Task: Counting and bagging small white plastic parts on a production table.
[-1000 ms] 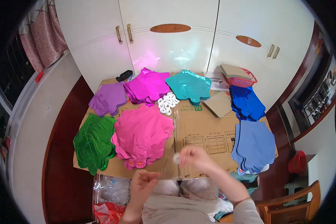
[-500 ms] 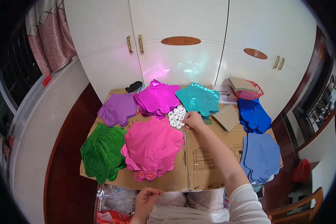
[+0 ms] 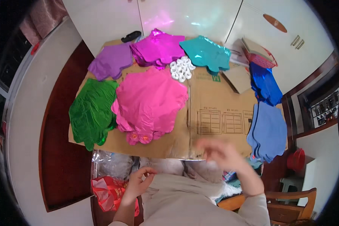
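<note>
My left hand (image 3: 138, 184) hovers over my lap, just below the table's front edge, with fingers curled in toward the thumb; whatever they may pinch is too small to see. Smeared by motion, my right hand (image 3: 221, 153) passes above the front edge of the flattened cardboard (image 3: 211, 92). Its fingers are too blurred to show any hold. Small white ring-shaped pieces (image 3: 182, 69) lie in a cluster near the back middle. In front of them spreads a pile of pink foil balloons (image 3: 150, 101), flat and limp, with a green foil pile (image 3: 93, 111) to its left.
Along the back lie purple (image 3: 111, 61), magenta (image 3: 157, 48) and teal (image 3: 207, 54) foil stacks. At the right are dark blue foil (image 3: 266, 84), light blue sheets (image 3: 268, 132), a cardboard piece (image 3: 237, 79) and a red basket (image 3: 260, 58). A wooden chair (image 3: 309, 196) stands at lower right.
My right hand has drawn back from the white rings toward me, over the cardboard's front edge. The view has tipped downward, showing more of my lap. My left hand stays near the front edge.
</note>
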Action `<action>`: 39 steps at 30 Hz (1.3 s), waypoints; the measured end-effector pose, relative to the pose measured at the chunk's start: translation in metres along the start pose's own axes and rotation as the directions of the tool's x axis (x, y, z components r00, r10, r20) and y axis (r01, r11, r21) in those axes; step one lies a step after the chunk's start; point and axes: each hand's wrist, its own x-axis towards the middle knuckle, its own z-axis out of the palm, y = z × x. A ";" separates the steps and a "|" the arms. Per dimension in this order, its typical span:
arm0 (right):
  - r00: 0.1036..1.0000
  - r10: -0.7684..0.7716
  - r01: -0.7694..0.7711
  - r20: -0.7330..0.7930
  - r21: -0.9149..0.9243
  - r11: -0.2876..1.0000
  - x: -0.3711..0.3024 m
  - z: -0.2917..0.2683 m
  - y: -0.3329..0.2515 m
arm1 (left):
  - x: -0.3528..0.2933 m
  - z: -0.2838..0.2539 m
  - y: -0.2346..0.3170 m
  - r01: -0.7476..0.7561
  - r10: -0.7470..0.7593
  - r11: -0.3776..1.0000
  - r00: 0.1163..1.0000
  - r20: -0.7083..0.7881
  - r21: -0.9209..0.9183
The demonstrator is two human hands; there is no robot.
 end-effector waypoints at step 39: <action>0.955 0.289 -0.253 0.069 -0.320 0.913 -0.086 0.108 0.105 | 0.022 0.092 -0.036 -0.435 0.308 0.654 0.901 0.307 0.620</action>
